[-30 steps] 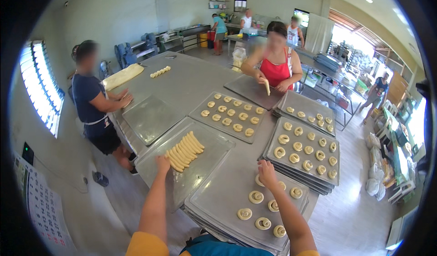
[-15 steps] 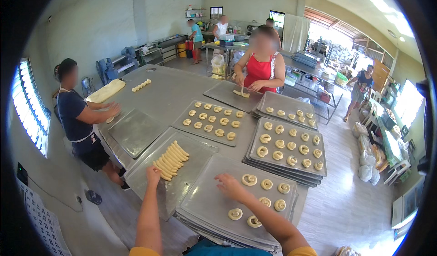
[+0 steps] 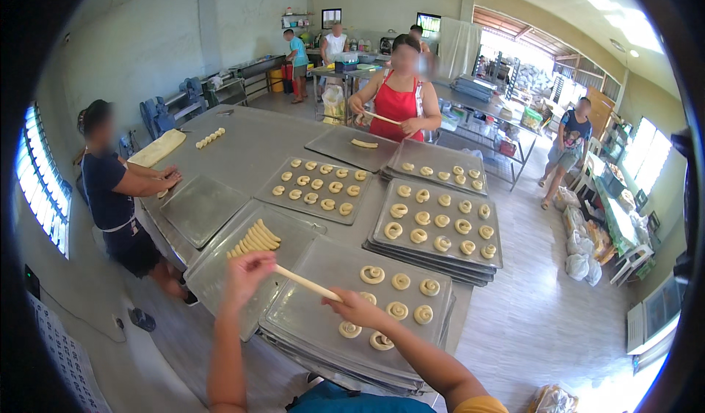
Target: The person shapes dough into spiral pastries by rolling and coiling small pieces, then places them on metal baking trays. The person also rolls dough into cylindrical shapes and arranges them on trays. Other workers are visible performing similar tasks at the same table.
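Note:
A long strip of dough (image 3: 307, 283) is stretched between my two hands, slanting down to the right above a tray. My left hand (image 3: 250, 272) pinches its left end, in front of the tray that bears a row of cut dough strips (image 3: 257, 238). At the other end, the fingers of my right hand (image 3: 355, 308) close round the strip. Beneath is the top metal tray (image 3: 312, 264) of a stack, with several coiled dough rolls (image 3: 400, 281) on its right side. My left hand partly covers the nearer strips of the row.
Further trays of coiled dough (image 3: 440, 220) stand stacked to the right, and one more tray (image 3: 314, 189) lies ahead. A co-worker in a red apron (image 3: 396, 108) holds a dough strip across the table. Another co-worker (image 3: 110, 170) presses dough at the left, near a bare tray (image 3: 204, 209).
My left hand has lifted a dough strip from the row, and my right hand has come to its other end. The co-worker in red has raised a strip off the tray.

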